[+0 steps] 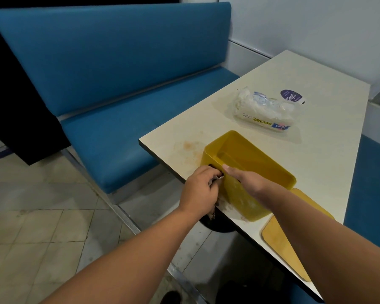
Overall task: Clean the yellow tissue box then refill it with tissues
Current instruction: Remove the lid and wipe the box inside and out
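Forearms reach in from the near side, both meeting at the near-left end of the yellow tissue box (248, 174). The left hand (199, 189) has its fingers curled round a bunched cloth (282, 177) that is mostly hidden in the fist, a scrap of it poking out by the knuckles and another hanging below the wrist; it presses that wad against the box's outer side wall. The right hand (242, 178) crosses over from the other side, thumb up on the rim, steadying the wall; whether its fingers wrap the wall I cannot tell from here.

The box stands open, empty inside as far as I can see, right at the near-left edge of the table (329, 150). Its long axis runs from that corner away and to the right. The wiping hand sits on the edge side, so any stroke along the wall has only a thin strip of tabletop beneath it before the drop to the floor. I'd judge the box better pushed inward, where there is plenty of bare surface.

Just beside the box, under the right forearm, lies the yellow lid (281, 242), flat near the table's near edge. Some orange staining (188, 148) marks the tabletop left of the box. Farther off, well apart, lies the pack of paper towels (266, 110), and behind it a round sticker (291, 96). Beyond the table stands a blue bench (119, 73).
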`<state>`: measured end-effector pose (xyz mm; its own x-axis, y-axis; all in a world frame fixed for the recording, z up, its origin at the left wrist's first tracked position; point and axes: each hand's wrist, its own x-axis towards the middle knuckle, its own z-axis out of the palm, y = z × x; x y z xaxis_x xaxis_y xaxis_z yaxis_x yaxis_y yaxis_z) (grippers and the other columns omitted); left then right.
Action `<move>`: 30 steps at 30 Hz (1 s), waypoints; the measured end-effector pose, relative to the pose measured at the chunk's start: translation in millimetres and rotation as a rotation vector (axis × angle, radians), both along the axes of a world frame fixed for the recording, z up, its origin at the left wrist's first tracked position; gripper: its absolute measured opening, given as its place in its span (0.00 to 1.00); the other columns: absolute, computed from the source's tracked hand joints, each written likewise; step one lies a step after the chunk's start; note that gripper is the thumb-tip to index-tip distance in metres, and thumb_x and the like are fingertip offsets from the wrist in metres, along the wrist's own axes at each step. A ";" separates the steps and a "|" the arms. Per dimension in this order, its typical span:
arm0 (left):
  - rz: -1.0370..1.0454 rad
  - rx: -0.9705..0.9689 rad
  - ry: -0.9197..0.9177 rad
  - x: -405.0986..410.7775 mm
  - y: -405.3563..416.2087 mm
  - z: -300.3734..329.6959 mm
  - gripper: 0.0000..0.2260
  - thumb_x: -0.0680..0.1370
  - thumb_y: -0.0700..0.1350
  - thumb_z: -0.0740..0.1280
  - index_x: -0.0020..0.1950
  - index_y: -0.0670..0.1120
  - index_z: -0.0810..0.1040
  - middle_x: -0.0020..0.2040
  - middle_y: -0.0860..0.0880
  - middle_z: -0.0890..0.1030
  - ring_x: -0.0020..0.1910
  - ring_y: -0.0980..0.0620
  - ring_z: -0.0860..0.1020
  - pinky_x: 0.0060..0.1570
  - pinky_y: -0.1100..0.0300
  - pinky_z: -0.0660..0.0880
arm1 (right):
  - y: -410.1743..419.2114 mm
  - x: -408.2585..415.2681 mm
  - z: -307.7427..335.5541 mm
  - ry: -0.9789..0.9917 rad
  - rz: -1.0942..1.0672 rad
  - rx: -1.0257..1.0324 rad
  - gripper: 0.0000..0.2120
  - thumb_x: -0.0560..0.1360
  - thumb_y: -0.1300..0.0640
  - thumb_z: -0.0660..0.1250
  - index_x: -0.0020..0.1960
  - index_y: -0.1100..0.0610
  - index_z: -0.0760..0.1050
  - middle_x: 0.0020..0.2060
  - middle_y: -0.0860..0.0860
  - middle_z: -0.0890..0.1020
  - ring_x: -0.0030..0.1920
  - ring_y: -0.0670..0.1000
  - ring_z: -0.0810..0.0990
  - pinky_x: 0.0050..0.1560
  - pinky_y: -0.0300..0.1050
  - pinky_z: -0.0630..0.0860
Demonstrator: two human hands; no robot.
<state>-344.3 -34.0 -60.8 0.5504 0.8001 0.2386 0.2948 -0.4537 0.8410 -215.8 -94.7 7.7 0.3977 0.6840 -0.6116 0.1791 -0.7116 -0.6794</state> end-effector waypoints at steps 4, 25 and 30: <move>-0.041 -0.026 0.195 -2.5 1.4 -3.5 0.10 0.77 0.40 0.66 0.57 0.47 0.82 0.55 0.53 0.79 0.52 0.52 0.76 0.53 0.59 0.76 | -0.4 -0.3 -0.2 -0.020 0.003 -0.015 0.33 0.76 0.33 0.57 0.76 0.47 0.61 0.77 0.53 0.60 0.76 0.57 0.58 0.73 0.58 0.55; 0.127 0.027 -0.091 3.2 -2.6 7.4 0.06 0.78 0.40 0.67 0.52 0.45 0.82 0.49 0.57 0.76 0.46 0.61 0.73 0.46 0.77 0.68 | -1.8 -1.4 1.5 -0.009 0.006 -0.020 0.34 0.76 0.33 0.57 0.77 0.47 0.60 0.78 0.53 0.58 0.77 0.57 0.56 0.73 0.57 0.53; 0.222 -0.144 0.057 3.3 11.9 4.0 0.07 0.80 0.41 0.64 0.55 0.46 0.80 0.52 0.54 0.76 0.42 0.59 0.72 0.43 0.73 0.69 | -2.5 -3.3 4.8 -0.029 0.010 -0.031 0.33 0.76 0.32 0.56 0.77 0.47 0.59 0.78 0.54 0.58 0.76 0.59 0.56 0.73 0.60 0.53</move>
